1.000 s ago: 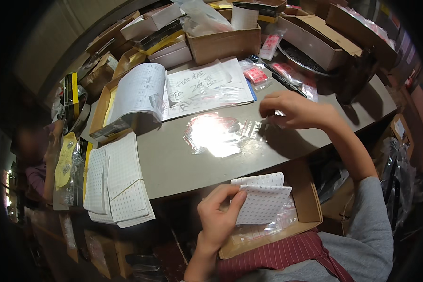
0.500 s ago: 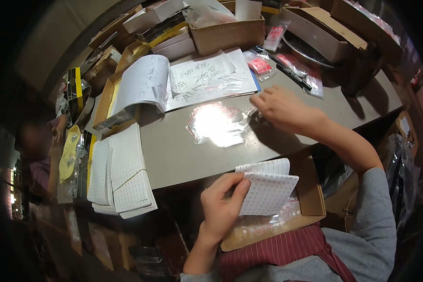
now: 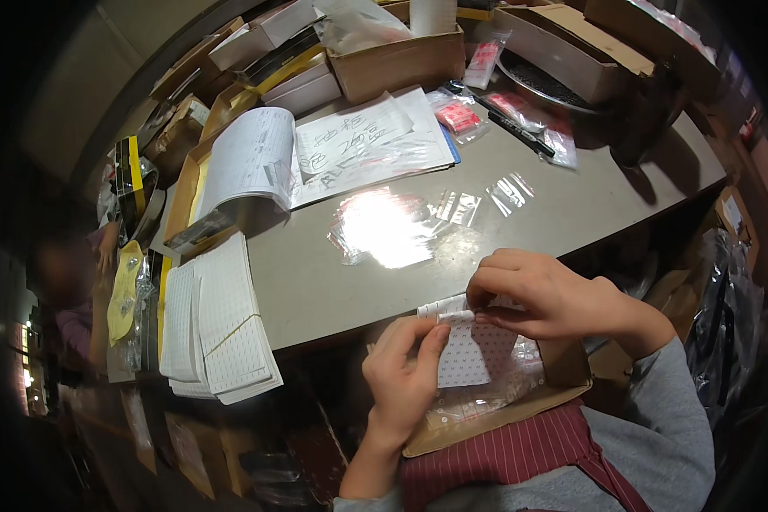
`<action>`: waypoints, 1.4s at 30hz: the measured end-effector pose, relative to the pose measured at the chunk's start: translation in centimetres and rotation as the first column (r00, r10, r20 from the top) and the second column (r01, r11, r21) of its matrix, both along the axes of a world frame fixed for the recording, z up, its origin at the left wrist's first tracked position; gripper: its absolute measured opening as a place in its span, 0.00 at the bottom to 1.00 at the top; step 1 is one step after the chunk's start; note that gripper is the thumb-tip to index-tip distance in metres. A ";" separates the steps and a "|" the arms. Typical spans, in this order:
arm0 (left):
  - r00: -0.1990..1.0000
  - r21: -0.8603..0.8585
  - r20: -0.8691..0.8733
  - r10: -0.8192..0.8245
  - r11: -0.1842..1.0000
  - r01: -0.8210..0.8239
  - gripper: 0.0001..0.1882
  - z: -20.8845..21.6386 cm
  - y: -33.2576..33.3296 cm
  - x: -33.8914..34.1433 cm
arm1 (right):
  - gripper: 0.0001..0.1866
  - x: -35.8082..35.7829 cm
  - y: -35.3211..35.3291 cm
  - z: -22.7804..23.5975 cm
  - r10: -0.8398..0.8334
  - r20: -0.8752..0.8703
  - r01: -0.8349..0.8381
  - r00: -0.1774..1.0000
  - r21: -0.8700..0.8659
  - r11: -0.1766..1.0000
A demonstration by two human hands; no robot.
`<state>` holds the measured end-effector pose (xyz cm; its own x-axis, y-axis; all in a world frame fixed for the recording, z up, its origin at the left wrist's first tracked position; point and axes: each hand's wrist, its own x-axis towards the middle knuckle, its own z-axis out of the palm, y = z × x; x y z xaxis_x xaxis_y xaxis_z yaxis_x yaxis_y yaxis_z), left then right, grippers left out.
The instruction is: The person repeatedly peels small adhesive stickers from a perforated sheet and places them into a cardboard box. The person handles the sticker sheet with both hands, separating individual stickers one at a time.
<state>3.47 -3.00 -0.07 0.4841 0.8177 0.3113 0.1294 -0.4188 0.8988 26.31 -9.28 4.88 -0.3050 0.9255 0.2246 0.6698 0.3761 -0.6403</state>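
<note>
My left hand (image 3: 401, 363) pinches a folded white sheet (image 3: 478, 354), printed with rows of small marks, between thumb and fingers. At the sheet's upper right, the fingers of my right hand (image 3: 533, 294) are closed on its edge; their tips are partly hidden. Below the sheet, an open cardboard box (image 3: 566, 369) at my lap holds clear small plastic bags (image 3: 491, 403) with little white spots. On the table lies a shiny heap of small clear bags (image 3: 380, 226), its middle washed out by glare. More small bags (image 3: 510, 194) lie flat to its right.
A stack of printed sheets (image 3: 230, 341) under a rubber band sits at the left table edge. Behind are a curled notepad (image 3: 252, 162), handwritten papers (image 3: 367, 141), a black marker (image 3: 520, 132), red-marked bags (image 3: 458, 118) and cardboard boxes (image 3: 397, 64). Another person's arm (image 3: 102, 273) shows at far left.
My right hand has come back from the table to the sheet in my left hand. The small bags it was over now lie apart, right of the heap. The view has shifted slightly.
</note>
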 end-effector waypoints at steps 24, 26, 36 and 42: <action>1.000 -0.161 0.002 0.028 0.987 -0.028 0.07 -1.5 0.5 -0.2 | 0.21 10.7 7.2 0.1 -0.513 0.591 0.619 0.623 0.029 0.785; 1.000 -0.175 -0.002 0.028 0.984 -0.028 0.07 -1.1 0.5 -0.5 | 0.26 10.4 6.9 2.1 -0.400 0.661 0.590 0.634 -0.080 0.803; 0.991 -0.333 0.130 -0.021 0.941 0.064 0.06 -1.8 0.4 -1.1 | 0.13 7.1 14.0 0.8 -0.289 0.335 0.256 0.897 0.140 0.957; 0.994 -0.302 0.107 0.019 0.953 0.015 0.05 -1.7 0.5 -2.7 | 0.08 5.7 17.2 -1.6 -0.184 0.406 0.148 0.895 0.119 0.982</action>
<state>0.79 -2.47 -1.72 0.4598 0.8824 0.0997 0.0258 -0.1255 0.9918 31.96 7.93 3.31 -0.2303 0.9545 0.1893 0.9246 0.2753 -0.2634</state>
